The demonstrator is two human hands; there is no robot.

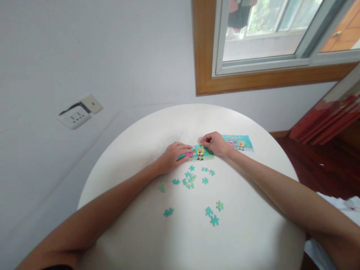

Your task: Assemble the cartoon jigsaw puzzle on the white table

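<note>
A partly joined jigsaw puzzle (200,153) with cartoon figures on a teal ground lies on the round white table (135,240). My left hand (176,155) rests on its left side, fingers stretched over the edge and lying flat. At the puzzle's upper right, my right hand (214,143) is closed in a pinch on a small puzzle piece (201,144), mostly hidden by the fingers. Several loose teal pieces, among them a cluster (189,180), are scattered nearer to me. Behind my right hand lies a picture card (242,143) showing similar figures.
More loose pieces lie toward the front, such as one at left (168,212) and one at right (214,220). The table meets a white wall with a socket (74,116). A wood-framed window (204,48) is above, and a red curtain (323,123) hangs at right.
</note>
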